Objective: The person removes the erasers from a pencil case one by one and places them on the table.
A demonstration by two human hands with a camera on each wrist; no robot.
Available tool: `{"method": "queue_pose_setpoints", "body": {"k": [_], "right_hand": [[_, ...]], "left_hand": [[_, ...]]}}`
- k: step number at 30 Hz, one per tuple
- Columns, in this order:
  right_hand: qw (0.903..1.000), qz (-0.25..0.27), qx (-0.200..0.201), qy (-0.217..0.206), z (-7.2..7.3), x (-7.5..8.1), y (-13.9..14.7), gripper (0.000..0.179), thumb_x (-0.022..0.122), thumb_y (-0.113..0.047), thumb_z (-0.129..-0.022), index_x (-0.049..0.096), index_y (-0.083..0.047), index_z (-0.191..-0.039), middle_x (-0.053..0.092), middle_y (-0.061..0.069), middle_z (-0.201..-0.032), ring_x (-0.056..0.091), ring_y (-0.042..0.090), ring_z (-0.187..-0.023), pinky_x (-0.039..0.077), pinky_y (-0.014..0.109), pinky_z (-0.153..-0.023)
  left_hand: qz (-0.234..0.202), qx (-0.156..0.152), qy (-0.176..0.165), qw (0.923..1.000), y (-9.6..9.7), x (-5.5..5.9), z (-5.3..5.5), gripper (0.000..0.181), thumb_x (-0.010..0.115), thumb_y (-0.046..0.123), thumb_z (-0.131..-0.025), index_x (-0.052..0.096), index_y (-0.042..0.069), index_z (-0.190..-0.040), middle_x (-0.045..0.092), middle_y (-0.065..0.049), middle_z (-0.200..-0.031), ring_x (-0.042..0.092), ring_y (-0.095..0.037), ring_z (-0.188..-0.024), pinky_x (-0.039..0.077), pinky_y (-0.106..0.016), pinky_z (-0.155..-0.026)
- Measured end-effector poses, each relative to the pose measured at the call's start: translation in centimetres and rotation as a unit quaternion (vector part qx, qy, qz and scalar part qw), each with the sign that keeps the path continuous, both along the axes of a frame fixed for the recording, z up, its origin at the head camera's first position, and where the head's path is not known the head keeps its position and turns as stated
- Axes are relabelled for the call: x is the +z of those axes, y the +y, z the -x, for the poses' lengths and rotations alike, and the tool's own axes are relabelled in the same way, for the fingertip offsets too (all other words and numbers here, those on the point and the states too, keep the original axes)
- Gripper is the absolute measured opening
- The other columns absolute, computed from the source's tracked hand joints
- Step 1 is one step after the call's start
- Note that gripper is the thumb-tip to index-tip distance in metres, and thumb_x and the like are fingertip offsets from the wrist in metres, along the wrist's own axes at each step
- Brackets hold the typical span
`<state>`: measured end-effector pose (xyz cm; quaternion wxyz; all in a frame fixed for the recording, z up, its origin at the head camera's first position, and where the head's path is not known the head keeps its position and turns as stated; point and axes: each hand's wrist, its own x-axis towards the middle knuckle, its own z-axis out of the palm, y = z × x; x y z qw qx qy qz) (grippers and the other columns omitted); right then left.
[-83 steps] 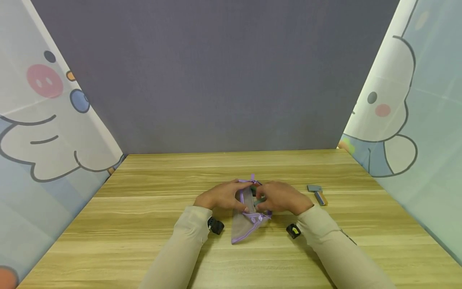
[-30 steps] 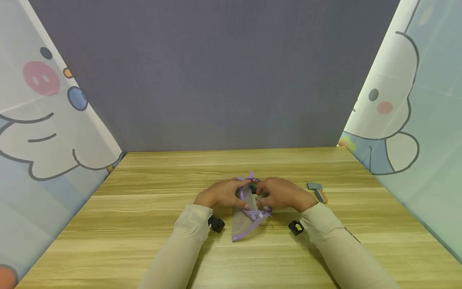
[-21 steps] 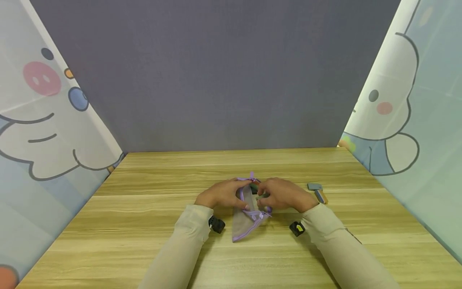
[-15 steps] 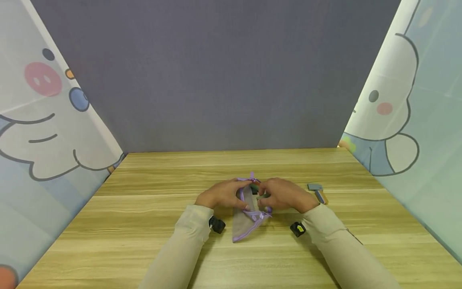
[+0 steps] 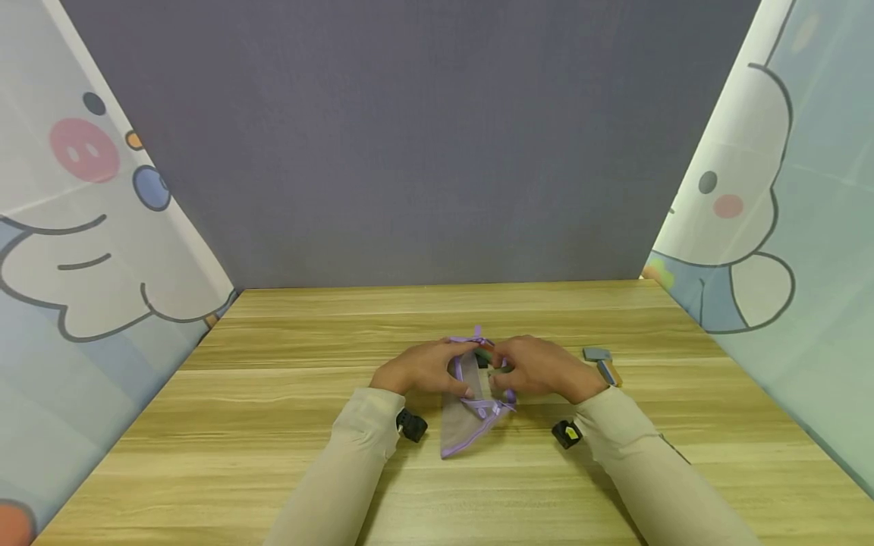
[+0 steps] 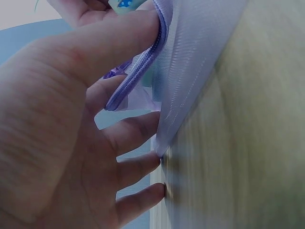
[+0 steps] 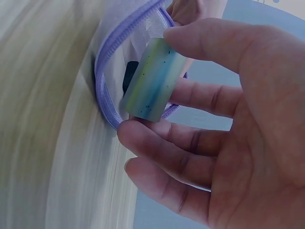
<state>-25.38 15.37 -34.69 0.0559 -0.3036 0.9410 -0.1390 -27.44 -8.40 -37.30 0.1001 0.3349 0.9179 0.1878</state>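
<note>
A see-through mesh zip pouch (image 5: 459, 426) with purple trim lies at the middle of the table, its mouth spread. My left hand (image 5: 425, 368) holds the pouch's rim, the thumb over the purple zipper edge (image 6: 138, 74) in the left wrist view. At the mouth, my right hand (image 5: 539, 366) pinches a small block with soft blue, green and yellow stripes, which looks like an eraser (image 7: 155, 81). Behind it, a dark piece (image 7: 130, 74) shows inside the pouch. Fingers and mesh hide most of the other contents.
To the right on the wooden table (image 5: 307, 326) lie a grey flat block (image 5: 597, 354) and an orange and blue striped block (image 5: 610, 372), close together. A dark grey panel (image 5: 423, 152) stands behind the table, with cartoon-printed sheets (image 5: 737, 174) at both sides.
My right hand has shifted slightly right, and the block in it has turned a little. My left hand keeps its hold on the pouch. The loose blocks have stayed put.
</note>
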Motion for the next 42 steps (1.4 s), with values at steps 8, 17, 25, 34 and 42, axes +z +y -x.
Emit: {"method": "queue_pose_setpoints", "body": {"k": [8, 17, 25, 34, 42], "right_hand": [[0.9999, 0.01, 0.001, 0.005, -0.1, 0.2, 0.6, 0.012, 0.069, -0.034, -0.091, 0.066, -0.023, -0.095, 0.057, -0.01, -0.08, 0.05, 0.01, -0.065, 0.043, 0.033, -0.059], [0.9998, 0.016, 0.004, 0.003, -0.3, 0.4, 1.3, 0.015, 0.068, -0.036, -0.094, 0.064, -0.022, -0.095, 0.057, -0.01, -0.077, 0.048, 0.01, -0.062, 0.041, 0.032, -0.057], [0.9997, 0.024, -0.003, 0.003, -0.5, 0.6, 2.1, 0.017, 0.069, -0.037, -0.094, 0.064, -0.021, -0.094, 0.056, -0.008, -0.079, 0.047, 0.011, -0.064, 0.04, 0.033, -0.058], [0.9993, 0.037, 0.0, 0.01, -0.3, 0.7, 2.7, 0.02, 0.069, -0.038, -0.094, 0.062, -0.019, -0.092, 0.055, -0.007, -0.079, 0.047, 0.01, -0.065, 0.041, 0.032, -0.06], [0.999, 0.04, -0.004, 0.021, -0.3, 0.7, 3.4, 0.019, 0.07, -0.035, -0.094, 0.062, -0.018, -0.092, 0.057, -0.008, -0.08, 0.05, 0.01, -0.067, 0.044, 0.033, -0.064]], "left_hand": [[-0.007, 0.008, -0.012, 0.9999, 0.1, 0.0, 0.0, 0.084, 0.078, 0.049, -0.083, 0.036, 0.039, -0.155, 0.04, -0.002, -0.155, 0.046, -0.023, -0.134, 0.042, -0.046, -0.104], [0.0, 0.016, -0.017, 0.9997, 0.1, -0.1, 0.1, 0.085, 0.078, 0.051, -0.083, 0.036, 0.041, -0.155, 0.042, -0.003, -0.154, 0.049, -0.023, -0.13, 0.043, -0.045, -0.102], [0.004, 0.014, -0.013, 0.9998, 0.1, 0.0, 0.0, 0.084, 0.078, 0.051, -0.083, 0.036, 0.041, -0.155, 0.043, -0.005, -0.152, 0.051, -0.022, -0.126, 0.044, -0.044, -0.1], [0.01, 0.019, -0.008, 0.9997, 0.1, -0.1, 0.0, 0.085, 0.077, 0.054, -0.083, 0.035, 0.041, -0.156, 0.042, -0.006, -0.153, 0.052, -0.023, -0.126, 0.044, -0.044, -0.1], [0.006, 0.019, -0.011, 0.9997, 0.1, -0.1, 0.1, 0.086, 0.077, 0.053, -0.084, 0.033, 0.04, -0.157, 0.04, -0.005, -0.155, 0.05, -0.023, -0.129, 0.043, -0.044, -0.103]]}}
